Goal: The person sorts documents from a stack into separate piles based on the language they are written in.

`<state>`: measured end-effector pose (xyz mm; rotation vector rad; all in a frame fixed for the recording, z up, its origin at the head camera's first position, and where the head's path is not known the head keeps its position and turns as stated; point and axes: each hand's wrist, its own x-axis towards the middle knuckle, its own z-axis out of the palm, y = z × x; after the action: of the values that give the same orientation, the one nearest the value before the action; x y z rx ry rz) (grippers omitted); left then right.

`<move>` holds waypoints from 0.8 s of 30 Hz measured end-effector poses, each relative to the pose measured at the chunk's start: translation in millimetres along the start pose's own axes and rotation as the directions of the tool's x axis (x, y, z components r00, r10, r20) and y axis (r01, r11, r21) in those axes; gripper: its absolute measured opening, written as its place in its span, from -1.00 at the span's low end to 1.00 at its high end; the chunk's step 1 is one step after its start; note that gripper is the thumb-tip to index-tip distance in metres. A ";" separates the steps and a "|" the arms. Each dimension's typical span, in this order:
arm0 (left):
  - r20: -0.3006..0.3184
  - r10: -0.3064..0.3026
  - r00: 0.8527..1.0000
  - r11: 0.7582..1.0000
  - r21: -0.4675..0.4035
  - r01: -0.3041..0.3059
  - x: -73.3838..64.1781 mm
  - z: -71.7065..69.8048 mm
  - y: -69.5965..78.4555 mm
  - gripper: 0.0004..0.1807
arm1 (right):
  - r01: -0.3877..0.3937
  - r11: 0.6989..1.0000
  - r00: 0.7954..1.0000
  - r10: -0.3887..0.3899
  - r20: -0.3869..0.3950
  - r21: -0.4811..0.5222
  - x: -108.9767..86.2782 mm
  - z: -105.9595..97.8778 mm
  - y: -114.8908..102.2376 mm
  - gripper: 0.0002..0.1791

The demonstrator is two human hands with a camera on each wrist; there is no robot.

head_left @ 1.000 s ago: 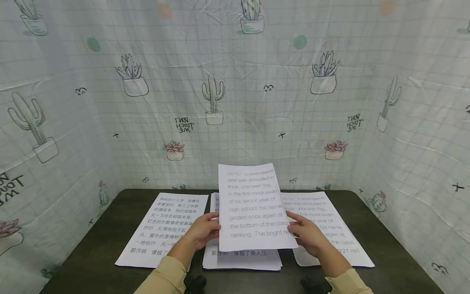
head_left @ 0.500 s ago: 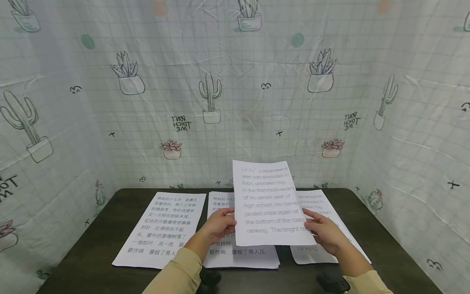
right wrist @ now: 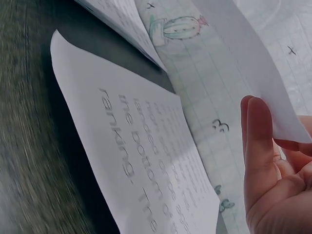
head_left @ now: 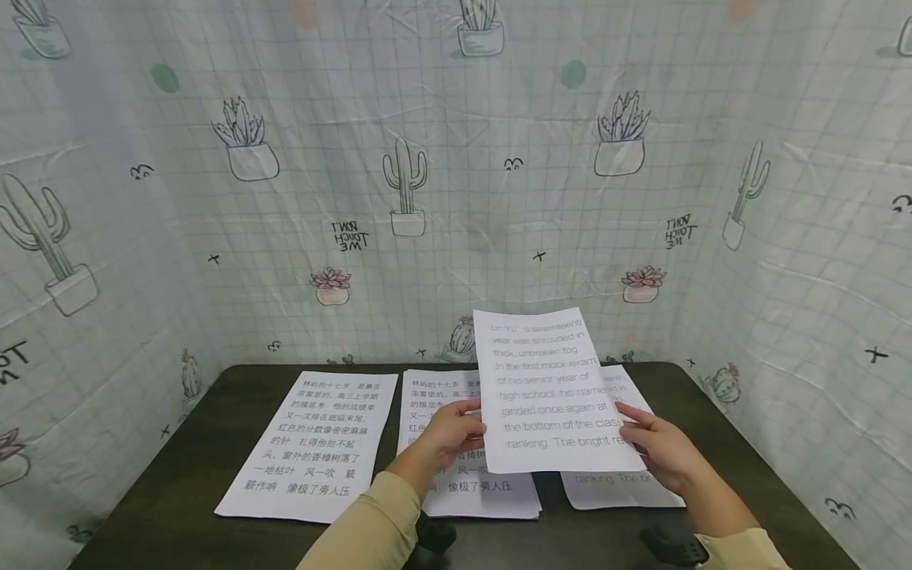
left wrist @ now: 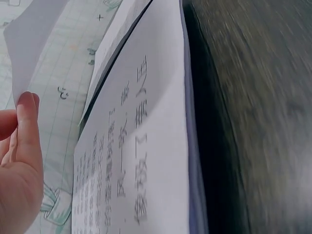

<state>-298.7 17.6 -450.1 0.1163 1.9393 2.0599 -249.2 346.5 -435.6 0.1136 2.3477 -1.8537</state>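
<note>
A sheet of paper (head_left: 549,388) printed with large English text is held up over the table, tilted toward the head camera. My left hand (head_left: 452,434) pinches its left edge between thumb and fingers, and my right hand (head_left: 663,443) pinches the right edge. Below it, the right-hand paper (right wrist: 131,131) with English text lies partly covered in the head view; one corner curls up in the right wrist view. A stack of paper (left wrist: 141,126) with Chinese text lies in the middle, under my left forearm, its layered edge showing in the left wrist view.
Another paper with Chinese text (head_left: 313,443) lies at the left of the dark table (head_left: 178,467). A pale curtain (head_left: 285,222) with cactus prints surrounds the table's back and sides. Black devices (head_left: 673,546) sit at both wrists.
Both hands have carried the held sheet to the right, from over the middle stack to partly over the right-hand paper. More of the middle stack's text is uncovered. The head view shifted slightly.
</note>
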 end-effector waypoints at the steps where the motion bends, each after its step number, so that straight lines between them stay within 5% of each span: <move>1: 0.000 0.004 1.000 1.000 0.001 -0.004 0.9 2.9 0.4 -0.38 | 0.000 1.000 1.000 0.000 -0.002 0.002 -0.6 -3.1 0.3 -0.32; 16: 0.013 0.006 1.000 0.998 -0.055 -0.006 8.7 47.5 -6.0 -0.43 | 0.011 0.999 0.999 -0.012 0.030 0.043 -13.3 -44.8 9.1 -0.28; 24: -0.007 -0.015 1.000 0.999 -0.044 0.015 6.4 71.3 -14.7 -0.42 | -0.024 0.998 0.999 0.025 -0.020 0.057 -19.0 -59.8 21.3 -0.29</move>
<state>-283.2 88.4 -459.8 0.0841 1.8923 2.0946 -231.3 410.2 -439.4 0.1686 2.2966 -1.9177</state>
